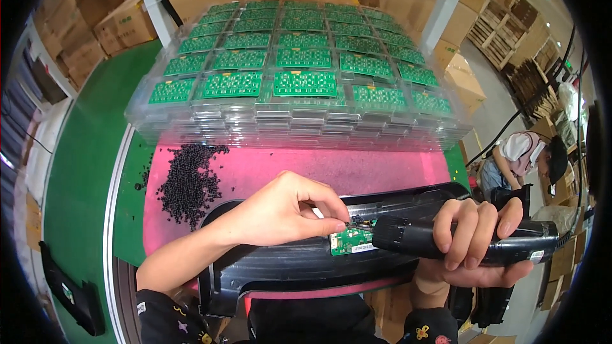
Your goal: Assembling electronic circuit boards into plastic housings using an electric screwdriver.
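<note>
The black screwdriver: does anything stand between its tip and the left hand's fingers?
No, nothing visible. The thin bit of the black screwdriver reaches the pinched fingertips of the left hand, over the green circuit board.

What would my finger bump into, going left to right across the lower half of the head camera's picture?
Curved black plastic piece → heap of tiny black pieces → the person's bare left hand → green rectangular circuit board → the person's bare right hand.
</note>
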`<act>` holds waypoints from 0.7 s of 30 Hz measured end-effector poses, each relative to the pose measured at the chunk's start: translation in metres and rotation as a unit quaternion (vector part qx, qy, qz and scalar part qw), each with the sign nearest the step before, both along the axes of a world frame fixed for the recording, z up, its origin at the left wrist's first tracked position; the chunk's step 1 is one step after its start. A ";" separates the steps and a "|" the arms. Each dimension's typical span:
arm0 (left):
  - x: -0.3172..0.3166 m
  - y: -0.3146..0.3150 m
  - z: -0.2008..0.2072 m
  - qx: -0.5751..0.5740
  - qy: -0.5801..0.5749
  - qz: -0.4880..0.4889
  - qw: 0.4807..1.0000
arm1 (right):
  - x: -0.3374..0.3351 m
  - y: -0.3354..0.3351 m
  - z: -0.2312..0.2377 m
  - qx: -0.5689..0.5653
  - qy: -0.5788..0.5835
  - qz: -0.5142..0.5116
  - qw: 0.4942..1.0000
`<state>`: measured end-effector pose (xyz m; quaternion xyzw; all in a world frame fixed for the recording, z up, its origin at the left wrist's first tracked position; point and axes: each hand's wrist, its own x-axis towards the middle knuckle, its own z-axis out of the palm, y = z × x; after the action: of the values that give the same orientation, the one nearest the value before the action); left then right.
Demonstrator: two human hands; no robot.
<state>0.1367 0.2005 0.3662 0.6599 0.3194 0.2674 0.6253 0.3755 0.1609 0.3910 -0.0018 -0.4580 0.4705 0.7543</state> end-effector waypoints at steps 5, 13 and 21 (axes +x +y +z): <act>0.003 0.002 0.002 0.099 0.052 -0.007 0.994 | -0.003 0.004 -0.004 0.053 -0.058 0.016 0.997; 0.008 -0.003 -0.001 0.275 0.054 0.007 0.960 | -0.003 0.007 -0.004 0.077 -0.067 0.057 0.993; 0.011 -0.010 0.000 0.455 0.092 0.022 0.885 | -0.008 0.005 0.005 0.015 -0.101 0.050 0.994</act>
<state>0.1477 0.1904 0.3664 0.8863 0.2330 0.3358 0.2178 0.3672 0.1657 0.3961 -0.0150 -0.5379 0.4984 0.6797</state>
